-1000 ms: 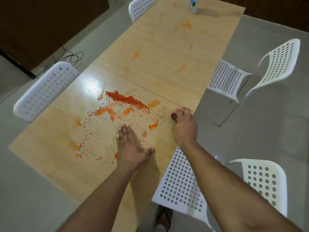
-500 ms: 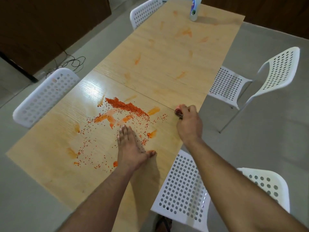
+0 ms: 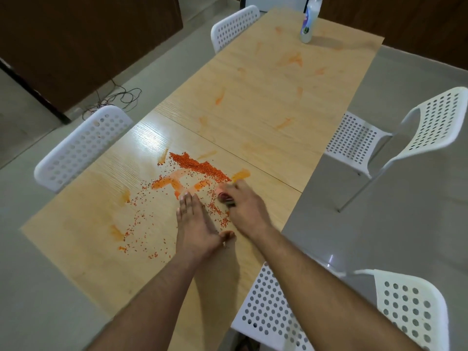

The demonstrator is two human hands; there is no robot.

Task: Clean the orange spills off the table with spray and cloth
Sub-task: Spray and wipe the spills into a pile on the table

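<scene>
A long wooden table [image 3: 266,102] carries orange smears and a heap of orange-red grains [image 3: 196,165], with loose grains scattered toward the near left. My left hand [image 3: 195,229] lies flat on the table, fingers straight, among the grains. Just to its right, my right hand [image 3: 244,206] grips a small reddish and dark object [image 3: 226,198], blurred, next to the heap. A white spray bottle [image 3: 309,20] stands at the table's far end. No cloth can be made out for sure.
White perforated chairs stand around the table: one at the left [image 3: 81,148], one at the far left [image 3: 234,26], one at the right [image 3: 405,138], one at the near right [image 3: 329,315]. Black cables [image 3: 114,100] lie on the floor at left.
My right hand has moved left from the table's right edge into the grains, beside the heap, still holding the small object. My left hand stays flat in about the same spot.
</scene>
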